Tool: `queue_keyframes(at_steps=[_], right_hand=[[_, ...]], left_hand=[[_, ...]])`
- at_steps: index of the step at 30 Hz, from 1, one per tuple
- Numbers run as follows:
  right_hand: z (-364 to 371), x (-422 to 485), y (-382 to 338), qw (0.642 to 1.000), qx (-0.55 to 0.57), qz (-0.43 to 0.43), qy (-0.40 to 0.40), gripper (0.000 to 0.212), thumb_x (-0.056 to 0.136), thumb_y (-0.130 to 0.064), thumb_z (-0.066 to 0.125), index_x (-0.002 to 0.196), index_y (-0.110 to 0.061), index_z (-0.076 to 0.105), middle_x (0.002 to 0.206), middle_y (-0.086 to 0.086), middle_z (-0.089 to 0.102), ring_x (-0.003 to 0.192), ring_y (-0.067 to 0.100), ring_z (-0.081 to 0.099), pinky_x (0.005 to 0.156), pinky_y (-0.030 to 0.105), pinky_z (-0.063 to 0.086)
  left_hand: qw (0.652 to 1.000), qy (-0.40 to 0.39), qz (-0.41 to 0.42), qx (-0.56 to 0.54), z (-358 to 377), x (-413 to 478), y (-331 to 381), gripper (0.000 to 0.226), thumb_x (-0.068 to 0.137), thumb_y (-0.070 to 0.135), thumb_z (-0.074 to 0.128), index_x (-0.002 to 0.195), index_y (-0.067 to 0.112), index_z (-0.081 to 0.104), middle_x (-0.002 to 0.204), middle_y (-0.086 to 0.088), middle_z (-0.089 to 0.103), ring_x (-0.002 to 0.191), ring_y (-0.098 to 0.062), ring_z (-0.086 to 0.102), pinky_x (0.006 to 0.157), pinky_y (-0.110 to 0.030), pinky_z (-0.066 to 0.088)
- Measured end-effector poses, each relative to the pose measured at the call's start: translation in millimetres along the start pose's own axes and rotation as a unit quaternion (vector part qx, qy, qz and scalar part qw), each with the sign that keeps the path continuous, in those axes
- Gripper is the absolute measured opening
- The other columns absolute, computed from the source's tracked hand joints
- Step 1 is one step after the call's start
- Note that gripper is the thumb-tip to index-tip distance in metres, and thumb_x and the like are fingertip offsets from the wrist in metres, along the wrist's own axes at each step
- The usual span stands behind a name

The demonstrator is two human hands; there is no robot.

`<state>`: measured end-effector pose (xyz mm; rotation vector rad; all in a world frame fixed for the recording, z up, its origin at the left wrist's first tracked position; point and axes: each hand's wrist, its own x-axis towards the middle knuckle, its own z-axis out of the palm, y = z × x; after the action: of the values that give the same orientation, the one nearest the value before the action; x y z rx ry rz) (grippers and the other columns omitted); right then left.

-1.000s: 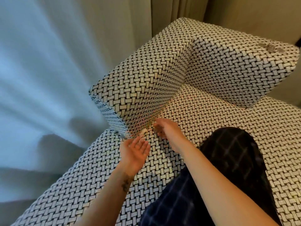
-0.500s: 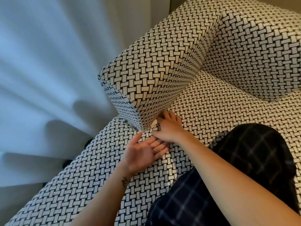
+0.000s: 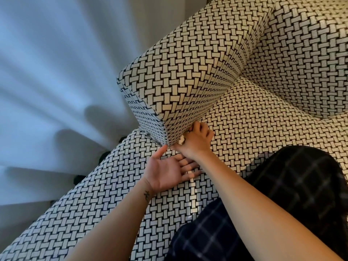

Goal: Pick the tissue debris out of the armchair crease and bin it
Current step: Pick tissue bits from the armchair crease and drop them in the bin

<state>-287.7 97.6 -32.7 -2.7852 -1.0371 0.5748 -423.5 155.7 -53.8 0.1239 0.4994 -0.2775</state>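
The armchair is covered in black-and-white basket-weave fabric, with its left armrest (image 3: pixel 180 87) rising over the seat cushion (image 3: pixel 254 117). My right hand (image 3: pixel 195 142) reaches into the crease under the armrest's front corner and pinches a small white wad of tissue (image 3: pixel 181 141). Just below it, my left hand (image 3: pixel 167 172) lies palm up on the seat with straight fingers. A small pale scrap (image 3: pixel 190 172) shows at its fingertips.
The chair's back (image 3: pixel 305 53) stands at the right. Pale curtains (image 3: pixel 56 81) hang on the left, close to the chair's edge. My knee in dark checked trousers (image 3: pixel 282 194) rests on the seat at the lower right. No bin is in view.
My right hand has pushed deeper into the crease and now has a tissue wad between its fingers. My left hand has stayed palm up under it. The camera has moved closer.
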Motion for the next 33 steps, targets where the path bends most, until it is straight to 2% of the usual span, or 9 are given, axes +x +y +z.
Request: queue_keyframes(at_steps=[3, 7, 10, 13, 16, 23, 26, 30, 33], right_hand=[[10.3, -7.5, 5.4, 0.997, 0.039, -0.024, 0.067, 0.064, 0.08, -0.08, 0.055, 0.121, -0.034, 0.071, 0.149, 0.001, 0.03, 0.14, 0.031, 0.016, 0.113, 0.048, 0.014], [20.9, -12.2, 8.9, 0.991, 0.049, -0.034, 0.117, 0.049, 0.084, -0.071, 0.057, 0.108, -0.033, 0.077, 0.142, -0.001, 0.041, 0.138, 0.029, 0.022, 0.109, 0.045, 0.015], [26.6, -16.3, 12.2, 0.982, 0.073, -0.046, 0.17, 0.026, 0.085, -0.052, 0.067, 0.093, -0.031, 0.081, 0.132, -0.001, 0.05, 0.133, 0.027, 0.03, 0.106, 0.046, 0.023], [29.0, -20.7, 14.8, 0.972, 0.112, -0.062, 0.196, 0.012, 0.084, -0.035, 0.072, 0.089, -0.028, 0.081, 0.124, -0.002, 0.054, 0.127, 0.025, 0.035, 0.104, 0.046, 0.027], [28.9, -24.4, 17.2, 0.966, 0.142, -0.068, 0.204, 0.011, 0.084, -0.029, 0.075, 0.092, -0.023, 0.081, 0.119, -0.002, 0.057, 0.122, 0.023, 0.038, 0.103, 0.044, 0.03], [22.1, -34.8, 26.5, 0.966, 0.163, -0.089, 0.182, 0.018, 0.09, -0.021, 0.068, 0.102, -0.014, 0.079, 0.11, -0.004, 0.062, 0.115, 0.021, 0.046, 0.102, 0.037, 0.038], [16.2, -37.3, 22.7, 0.961, 0.189, -0.085, 0.18, 0.019, 0.091, -0.024, 0.068, 0.1, -0.01, 0.078, 0.105, -0.003, 0.065, 0.107, 0.017, 0.048, 0.101, 0.04, 0.039], [9.5, -52.4, 21.9, 0.957, 0.242, -0.093, 0.128, 0.025, 0.094, -0.031, 0.066, 0.106, -0.012, 0.075, 0.109, -0.01, 0.058, 0.112, 0.012, 0.044, 0.1, 0.031, 0.039], [8.4, -67.0, 26.6, 0.96, 0.23, -0.148, 0.055, 0.03, 0.094, -0.042, 0.06, 0.103, -0.015, 0.072, 0.107, -0.014, 0.053, 0.113, 0.009, 0.039, 0.1, 0.027, 0.035]], left_hand=[[1.0, -0.005, -0.003, 0.012, -0.3, 0.3, 0.9, 0.087, 0.099, 0.062, 0.032, 0.156, -0.004, 0.024, 0.162, -0.026, 0.026, 0.152, -0.04, 0.023, 0.126, -0.057, 0.007], [1.0, -0.017, -0.011, 0.018, -2.5, 0.0, 2.0, 0.089, 0.098, 0.063, 0.033, 0.155, -0.005, 0.027, 0.161, -0.026, 0.027, 0.151, -0.04, 0.025, 0.125, -0.056, 0.009], [0.999, -0.016, -0.014, 0.025, -3.6, 0.6, 2.8, 0.089, 0.098, 0.064, 0.033, 0.157, -0.002, 0.024, 0.162, -0.025, 0.027, 0.152, -0.038, 0.024, 0.126, -0.055, 0.009], [0.999, -0.022, -0.016, 0.036, -5.3, 0.9, 3.1, 0.089, 0.098, 0.065, 0.032, 0.155, -0.003, 0.028, 0.159, -0.025, 0.031, 0.149, -0.038, 0.029, 0.126, -0.054, 0.01], [0.999, -0.028, -0.013, 0.043, -6.6, 1.2, 3.4, 0.087, 0.098, 0.065, 0.031, 0.154, -0.002, 0.031, 0.157, -0.024, 0.035, 0.146, -0.037, 0.033, 0.125, -0.053, 0.012], [0.999, -0.037, -0.007, 0.025, -6.7, 2.7, 1.6, 0.087, 0.099, 0.066, 0.03, 0.158, 0.003, 0.023, 0.164, -0.02, 0.023, 0.153, -0.036, 0.021, 0.126, -0.053, 0.007], [0.999, -0.038, 0.004, 0.028, -6.7, 2.3, 1.6, 0.088, 0.1, 0.066, 0.028, 0.16, 0.004, 0.016, 0.166, -0.021, 0.018, 0.154, -0.036, 0.018, 0.126, -0.054, 0.008], [0.999, -0.032, 0.017, 0.028, -8.1, 3.0, 0.7, 0.082, 0.1, 0.062, 0.034, 0.148, -0.004, 0.043, 0.153, -0.027, 0.04, 0.143, -0.041, 0.039, 0.122, -0.055, 0.021], [0.997, -0.019, 0.029, 0.063, -9.1, 1.0, -0.7, 0.077, 0.103, 0.06, 0.029, 0.147, -0.001, 0.044, 0.145, -0.026, 0.048, 0.139, -0.038, 0.041, 0.124, -0.05, 0.013]])
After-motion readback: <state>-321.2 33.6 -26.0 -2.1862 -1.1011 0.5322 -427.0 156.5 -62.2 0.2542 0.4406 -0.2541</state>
